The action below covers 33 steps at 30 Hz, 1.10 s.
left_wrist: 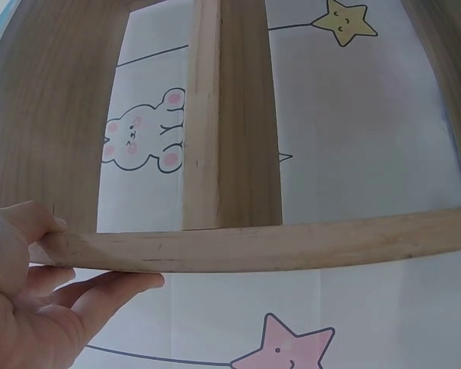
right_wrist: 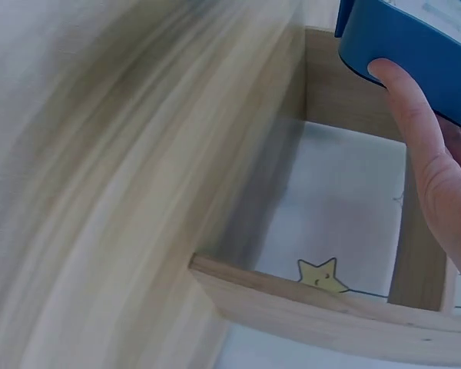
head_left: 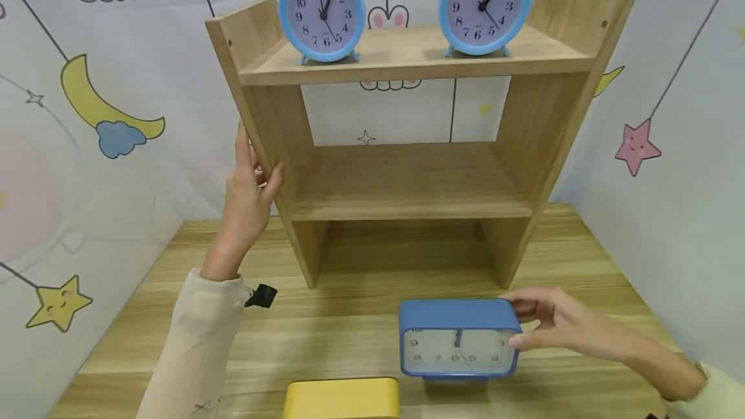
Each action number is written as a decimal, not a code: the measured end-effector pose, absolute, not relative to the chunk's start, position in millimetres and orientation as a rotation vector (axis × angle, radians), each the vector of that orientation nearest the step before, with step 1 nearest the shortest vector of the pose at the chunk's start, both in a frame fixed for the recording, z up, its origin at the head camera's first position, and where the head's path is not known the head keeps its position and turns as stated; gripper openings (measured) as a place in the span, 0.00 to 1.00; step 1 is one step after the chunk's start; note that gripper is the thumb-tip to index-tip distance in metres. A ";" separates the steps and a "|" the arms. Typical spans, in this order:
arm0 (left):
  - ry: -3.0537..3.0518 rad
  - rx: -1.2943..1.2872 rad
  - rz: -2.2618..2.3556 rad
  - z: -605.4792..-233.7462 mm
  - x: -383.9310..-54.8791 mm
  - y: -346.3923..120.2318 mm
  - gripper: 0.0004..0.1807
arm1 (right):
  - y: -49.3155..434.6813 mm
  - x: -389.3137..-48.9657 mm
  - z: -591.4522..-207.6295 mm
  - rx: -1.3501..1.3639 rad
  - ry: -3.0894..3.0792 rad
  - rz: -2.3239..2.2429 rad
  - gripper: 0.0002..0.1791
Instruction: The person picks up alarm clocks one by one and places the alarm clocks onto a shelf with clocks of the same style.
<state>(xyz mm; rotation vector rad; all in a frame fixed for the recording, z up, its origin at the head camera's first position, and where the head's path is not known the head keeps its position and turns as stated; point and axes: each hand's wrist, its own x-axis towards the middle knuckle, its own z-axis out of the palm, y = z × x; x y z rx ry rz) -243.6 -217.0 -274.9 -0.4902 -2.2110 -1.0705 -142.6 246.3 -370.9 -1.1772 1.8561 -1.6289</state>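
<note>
A wooden shelf point(head_left: 407, 212) stands on the wood-grain table. My left hand point(head_left: 247, 193) grips its left side panel; the left wrist view shows the thumb on one face of the panel point(left_wrist: 292, 244) and the fingers on the other. In front of the shelf, my right hand point(head_left: 553, 325) holds a blue rectangular clock point(head_left: 460, 313) by its right end, with the dial facing me. The right wrist view shows a finger pressed against the blue casing point(right_wrist: 403, 58). Two light-blue twin-bell alarm clocks, left point(head_left: 322, 15) and right point(head_left: 485, 5), stand on the top board.
A yellow box-shaped object point(head_left: 342, 399) sits at the near edge of the head view, partly cut off. Behind and beside the table point(head_left: 145, 315) hang white sheets printed with stars and moons. A black tag point(head_left: 262, 296) hangs at my left cuff.
</note>
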 end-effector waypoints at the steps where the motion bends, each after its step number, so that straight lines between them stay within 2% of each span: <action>1: -2.212 -0.490 -1.071 -274.9 -243.6 -216.9 0.46 | 245.4 -143.6 -368.8 -1.172 1.861 -1.625 0.26; 14: -2.192 -0.507 -1.062 -273.4 -243.6 -216.8 0.47 | 229.7 -157.3 -338.8 -1.133 1.885 -1.610 0.23; 33: -2.216 -0.499 -1.087 -274.7 -243.9 -216.9 0.47 | 213.1 -175.6 -314.2 -1.111 1.977 -1.581 0.21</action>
